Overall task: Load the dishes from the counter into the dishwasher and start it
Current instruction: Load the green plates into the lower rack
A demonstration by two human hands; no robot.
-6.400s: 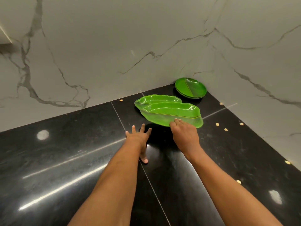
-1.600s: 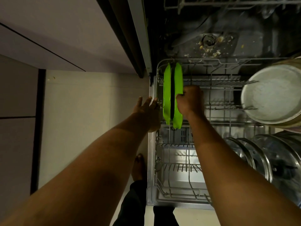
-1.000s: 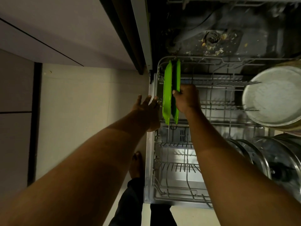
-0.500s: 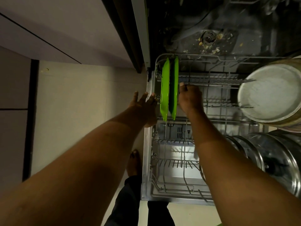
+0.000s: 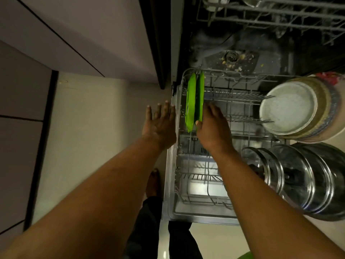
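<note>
Two plates (image 5: 190,105) stand in the rack (image 5: 233,99); left hand (image 5: 160,126) hovers spread, right hand (image 5: 212,128) rests relaxed against one. Starting looks undone.

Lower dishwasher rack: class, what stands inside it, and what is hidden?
In the rack, two green plates stand on edge at left; steel lids and a pale round dish sit at right. The right hand and forearm cover some middle tines.
</note>
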